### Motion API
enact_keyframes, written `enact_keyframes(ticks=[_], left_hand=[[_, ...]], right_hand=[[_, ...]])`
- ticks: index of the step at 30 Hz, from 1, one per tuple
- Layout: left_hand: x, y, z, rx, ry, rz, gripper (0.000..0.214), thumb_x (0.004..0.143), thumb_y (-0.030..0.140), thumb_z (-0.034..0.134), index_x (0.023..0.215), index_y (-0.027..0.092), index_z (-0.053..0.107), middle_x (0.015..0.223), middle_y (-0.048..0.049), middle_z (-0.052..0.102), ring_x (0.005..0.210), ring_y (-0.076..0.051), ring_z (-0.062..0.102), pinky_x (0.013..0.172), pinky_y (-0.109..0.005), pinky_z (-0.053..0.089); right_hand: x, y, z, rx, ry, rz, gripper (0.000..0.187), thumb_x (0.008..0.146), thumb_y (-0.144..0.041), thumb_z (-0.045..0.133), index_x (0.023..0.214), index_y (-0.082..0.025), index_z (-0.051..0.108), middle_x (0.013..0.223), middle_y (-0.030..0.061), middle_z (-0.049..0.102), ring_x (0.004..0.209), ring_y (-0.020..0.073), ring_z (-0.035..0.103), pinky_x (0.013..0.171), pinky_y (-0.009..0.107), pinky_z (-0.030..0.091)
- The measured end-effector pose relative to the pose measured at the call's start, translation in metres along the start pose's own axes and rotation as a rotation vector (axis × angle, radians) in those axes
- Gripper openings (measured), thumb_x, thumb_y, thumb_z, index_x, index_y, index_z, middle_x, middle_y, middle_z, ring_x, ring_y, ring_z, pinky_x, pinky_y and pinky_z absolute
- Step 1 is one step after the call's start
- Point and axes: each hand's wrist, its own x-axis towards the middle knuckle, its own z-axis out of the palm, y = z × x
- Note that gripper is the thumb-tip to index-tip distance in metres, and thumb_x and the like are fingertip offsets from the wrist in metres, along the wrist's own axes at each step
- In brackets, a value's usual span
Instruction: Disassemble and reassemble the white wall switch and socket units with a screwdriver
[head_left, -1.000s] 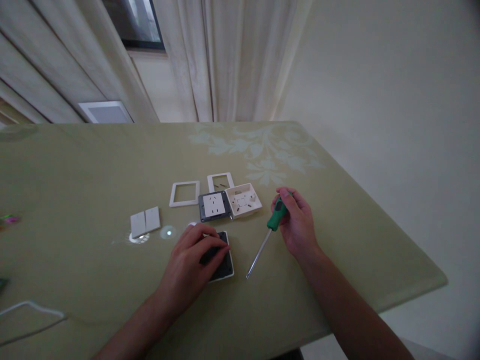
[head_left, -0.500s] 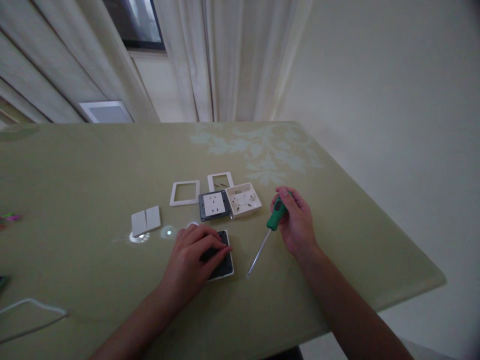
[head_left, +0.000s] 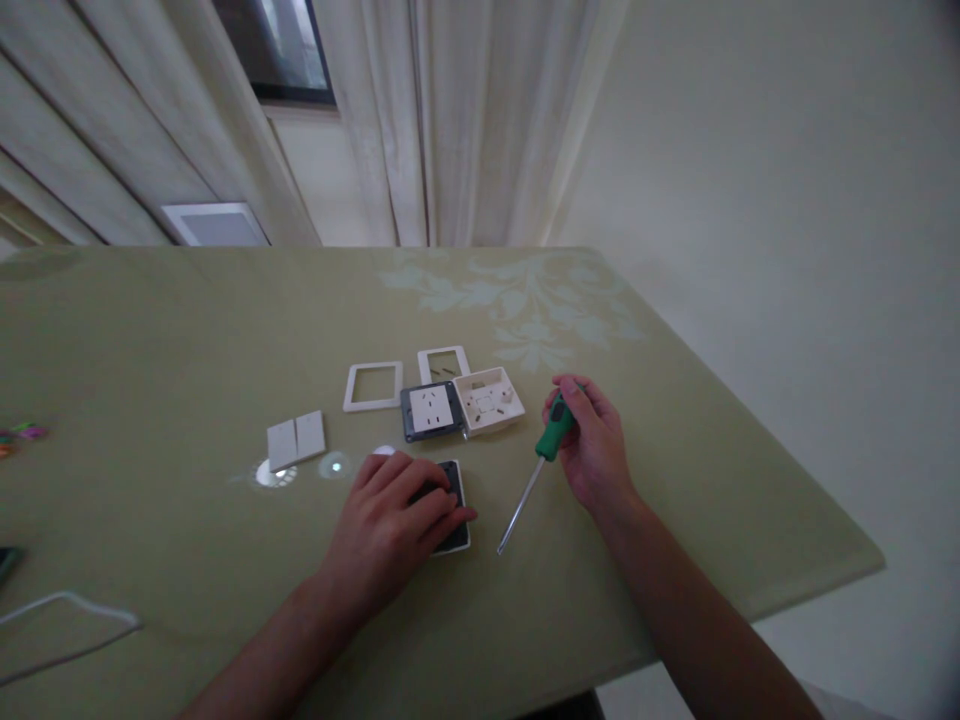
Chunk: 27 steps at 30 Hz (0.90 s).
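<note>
My left hand [head_left: 391,524] lies over a dark switch module with a white rim [head_left: 456,535] on the green table [head_left: 150,330], fingers curled over its top and gripping it. My right hand [head_left: 596,445] is closed round the green handle of a screwdriver [head_left: 553,430]; its metal shaft slants down-left and the tip rests on the table beside the module. Just beyond lie a grey socket insert with a white face [head_left: 431,410] and a white back box [head_left: 489,400].
Two white frames [head_left: 373,386] [head_left: 444,362] lie behind the socket. A pair of white rocker covers [head_left: 296,440] sits to the left. A white cable [head_left: 67,605] runs along the near left edge. Curtains hang behind the table; its right edge drops off near my right arm.
My left hand's fingers have slid a little to the right across the module. The view has shifted slightly. My right hand and the screwdriver stay put.
</note>
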Motion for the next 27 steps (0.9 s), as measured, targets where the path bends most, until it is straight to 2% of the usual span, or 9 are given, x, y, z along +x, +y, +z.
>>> enact_keyframes(ticks=[3,6,8,10,13,16,18,21,27], left_hand=[[0.001,0.002,-0.001,0.050,0.004,0.085,0.022,0.108,0.032,0.071,0.090,0.021,0.074,0.097,-0.0022,0.077,0.086,-0.023,0.063,0.082,-0.041,0.041],[-0.001,0.001,-0.001,0.032,-0.001,0.100,0.021,0.108,0.036,0.071,0.094,0.021,0.073,0.098,-0.0024,0.077,0.086,-0.023,0.064,0.080,-0.041,0.043],[-0.003,-0.002,-0.002,-0.012,-0.009,0.049,0.022,0.105,0.044,0.074,0.109,0.022,0.074,0.106,-0.0044,0.077,0.093,-0.025,0.066,0.084,-0.042,0.048],[-0.005,-0.006,-0.004,-0.060,-0.050,-0.030,0.047,0.099,0.053,0.080,0.132,0.022,0.068,0.121,-0.0084,0.076,0.106,-0.029,0.068,0.092,-0.046,0.052],[-0.007,-0.010,-0.006,-0.110,-0.190,-0.099,0.089,0.084,0.062,0.091,0.155,0.025,0.052,0.146,-0.0131,0.067,0.128,-0.037,0.064,0.106,-0.055,0.053],[-0.010,-0.013,-0.003,-0.134,-0.272,-0.121,0.096,0.081,0.054,0.093,0.160,0.027,0.045,0.152,-0.0142,0.063,0.134,-0.040,0.061,0.111,-0.059,0.052],[-0.013,-0.015,0.001,-0.156,-0.271,-0.150,0.086,0.085,0.046,0.090,0.158,0.028,0.046,0.148,-0.0137,0.065,0.133,-0.040,0.062,0.110,-0.058,0.054],[-0.015,-0.019,0.005,-0.183,-0.246,-0.183,0.077,0.087,0.043,0.087,0.153,0.029,0.050,0.143,-0.0140,0.067,0.129,-0.040,0.064,0.107,-0.059,0.056],[-0.013,-0.019,0.003,-0.178,-0.222,-0.204,0.072,0.086,0.044,0.088,0.148,0.029,0.053,0.144,-0.0136,0.067,0.130,-0.041,0.064,0.108,-0.059,0.055]], right_hand=[[0.001,0.000,-0.002,-0.022,-0.026,-0.067,0.045,0.070,-0.053,0.100,0.093,-0.021,0.078,0.074,-0.0028,0.069,0.063,0.0093,0.063,0.053,0.016,0.053],[0.000,-0.001,-0.002,-0.066,-0.022,-0.233,0.037,0.078,-0.048,0.095,0.096,-0.022,0.077,0.073,-0.0033,0.067,0.063,0.0097,0.061,0.055,0.017,0.051],[-0.004,-0.007,0.002,-0.124,0.011,-0.412,0.029,0.085,-0.044,0.090,0.097,-0.022,0.076,0.070,-0.0046,0.063,0.060,0.0100,0.058,0.054,0.019,0.049],[-0.010,-0.020,0.012,-0.225,0.012,-0.630,0.019,0.092,-0.038,0.083,0.100,-0.023,0.076,0.072,-0.0045,0.061,0.059,0.0109,0.056,0.052,0.021,0.047],[-0.022,-0.046,0.041,-0.430,-0.150,-0.996,0.011,0.095,-0.026,0.075,0.105,-0.023,0.078,0.083,0.0001,0.066,0.069,0.0143,0.060,0.061,0.027,0.051],[-0.029,-0.062,0.077,-0.462,-0.408,-1.254,0.010,0.094,-0.015,0.069,0.100,-0.022,0.072,0.083,-0.0004,0.067,0.073,0.0145,0.060,0.068,0.030,0.052],[-0.028,-0.060,0.097,-0.437,-0.534,-1.290,0.007,0.096,-0.016,0.066,0.100,-0.022,0.065,0.083,-0.0005,0.065,0.075,0.0151,0.060,0.068,0.030,0.052],[-0.023,-0.044,0.113,-0.398,-0.618,-1.260,0.006,0.100,-0.021,0.065,0.099,-0.024,0.059,0.082,-0.0009,0.060,0.075,0.0153,0.059,0.064,0.029,0.050],[-0.015,-0.026,0.112,-0.367,-0.669,-1.141,0.008,0.100,-0.020,0.065,0.097,-0.024,0.058,0.084,-0.0009,0.058,0.076,0.0151,0.058,0.068,0.030,0.050]])
